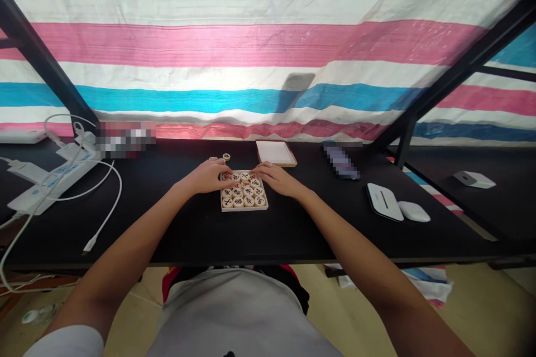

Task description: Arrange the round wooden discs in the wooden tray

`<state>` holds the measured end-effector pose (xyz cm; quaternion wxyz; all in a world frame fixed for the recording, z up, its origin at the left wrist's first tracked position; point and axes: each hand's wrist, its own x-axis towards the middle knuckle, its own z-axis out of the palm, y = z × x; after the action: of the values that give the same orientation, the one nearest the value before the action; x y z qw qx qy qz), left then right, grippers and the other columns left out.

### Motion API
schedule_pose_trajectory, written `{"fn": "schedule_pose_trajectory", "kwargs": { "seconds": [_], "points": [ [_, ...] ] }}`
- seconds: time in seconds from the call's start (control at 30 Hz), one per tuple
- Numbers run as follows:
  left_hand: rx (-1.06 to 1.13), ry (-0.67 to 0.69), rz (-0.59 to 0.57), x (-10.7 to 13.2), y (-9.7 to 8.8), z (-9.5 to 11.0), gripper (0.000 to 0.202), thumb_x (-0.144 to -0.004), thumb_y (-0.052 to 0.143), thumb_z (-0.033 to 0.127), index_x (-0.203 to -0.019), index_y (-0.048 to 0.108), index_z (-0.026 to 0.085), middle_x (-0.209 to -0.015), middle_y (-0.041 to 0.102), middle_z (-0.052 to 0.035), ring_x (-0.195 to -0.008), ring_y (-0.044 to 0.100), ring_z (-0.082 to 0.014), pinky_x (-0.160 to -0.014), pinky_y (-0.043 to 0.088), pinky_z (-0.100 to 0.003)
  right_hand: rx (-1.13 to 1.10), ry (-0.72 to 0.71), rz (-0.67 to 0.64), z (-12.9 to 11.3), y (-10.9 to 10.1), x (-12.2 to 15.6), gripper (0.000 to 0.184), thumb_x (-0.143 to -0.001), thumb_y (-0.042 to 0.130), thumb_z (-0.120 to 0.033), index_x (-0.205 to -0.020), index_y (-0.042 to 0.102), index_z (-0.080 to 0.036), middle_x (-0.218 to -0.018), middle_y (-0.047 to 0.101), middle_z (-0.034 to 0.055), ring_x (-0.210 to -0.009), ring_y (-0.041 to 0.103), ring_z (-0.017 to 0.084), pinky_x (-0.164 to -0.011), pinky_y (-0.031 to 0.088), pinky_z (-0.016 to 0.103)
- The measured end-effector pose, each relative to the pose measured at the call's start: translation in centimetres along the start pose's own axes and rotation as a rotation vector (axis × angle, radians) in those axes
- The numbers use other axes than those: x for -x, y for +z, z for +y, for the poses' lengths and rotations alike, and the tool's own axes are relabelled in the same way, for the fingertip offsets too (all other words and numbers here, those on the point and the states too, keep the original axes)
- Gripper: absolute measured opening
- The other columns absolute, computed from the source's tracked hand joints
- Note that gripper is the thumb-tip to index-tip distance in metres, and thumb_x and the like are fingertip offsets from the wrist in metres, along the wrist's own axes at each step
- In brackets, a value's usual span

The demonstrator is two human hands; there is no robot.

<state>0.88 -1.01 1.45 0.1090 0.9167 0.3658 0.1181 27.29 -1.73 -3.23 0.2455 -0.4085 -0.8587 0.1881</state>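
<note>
Both hands [274, 177] apparently on boxed pieces [248, 192]

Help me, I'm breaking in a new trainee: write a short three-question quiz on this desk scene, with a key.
1. Multiple choice: what lies in the box?
A) dice
B) round pieces
C) cards

2. True or false: the left hand is closer to the power strip than the right hand is.

3. Fill in: the characters on the pieces are black or ____.

Key: 1. B; 2. True; 3. red
</note>
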Motion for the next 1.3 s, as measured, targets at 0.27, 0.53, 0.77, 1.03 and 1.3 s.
{"fn": "schedule_pose_trajectory", "kwargs": {
  "seconds": [0.27,0.53,0.77,1.03,1.3],
  "points": [
    [0.038,0.004,-0.103,0.0,-0.3,-1.0,0.044,-0.078,0.056,0.058,-0.092,0.072,0.020,-0.095,0.062,-0.0067,-0.097,0.053,-0.0241,-0.085,0.041,-0.032,0.025,0.054,0.071,0.1,0.1,-0.1,0.022,-0.089,0.041,-0.018,-0.095,0.062,-0.018,-0.092,0.061,0.0071,-0.088,0.058,0.019,-0.084,0.045,0.035],
    [-0.032,0.068,0.015,0.1,-0.1,-0.7,0.023,-0.076,0.060,0.039,-0.080,0.070,0.019,-0.094,0.064,-0.0051,-0.093,0.055,-0.0214,-0.090,0.039,-0.032,0.000,0.071,0.083,0.0,0.1,-0.1,0.017,-0.089,0.042,-0.021,-0.092,0.059,-0.019,-0.089,0.062,0.0056,-0.083,0.057,0.018,-0.078,0.043,0.032],
    [0.045,-0.016,-0.021,0.2,-0.5,-1.7,0.038,-0.079,0.054,0.054,-0.089,0.071,0.021,-0.097,0.061,-0.0052,-0.094,0.056,-0.0215,-0.082,0.042,-0.030,-0.025,0.113,0.078,-0.2,0.0,-0.2,0.017,-0.089,0.043,-0.026,-0.090,0.057,-0.018,-0.084,0.062,0.0036,-0.074,0.053,0.016,-0.072,0.040,0.029],
    [0.125,-0.097,-0.128,-0.1,-0.5,-0.6,0.048,-0.073,0.060,0.061,-0.096,0.072,0.020,-0.097,0.058,-0.0060,-0.101,0.053,-0.0253,-0.086,0.041,-0.031,-0.045,0.142,0.065,-0.3,0.0,-0.1,0.018,-0.089,0.044,-0.031,-0.090,0.056,-0.018,-0.080,0.060,0.0020,-0.070,0.051,0.015,-0.068,0.039,0.028],
    [0.088,-0.062,0.027,0.1,-0.6,-1.3,0.038,-0.076,0.058,0.050,-0.095,0.069,0.019,-0.103,0.061,-0.0063,-0.095,0.057,-0.0220,-0.084,0.044,-0.030,-0.057,0.144,0.065,-0.4,0.0,-0.1,0.018,-0.089,0.044,-0.032,-0.089,0.056,-0.018,-0.081,0.061,0.0022,-0.068,0.050,0.015,-0.068,0.038,0.028]
  ]
}}
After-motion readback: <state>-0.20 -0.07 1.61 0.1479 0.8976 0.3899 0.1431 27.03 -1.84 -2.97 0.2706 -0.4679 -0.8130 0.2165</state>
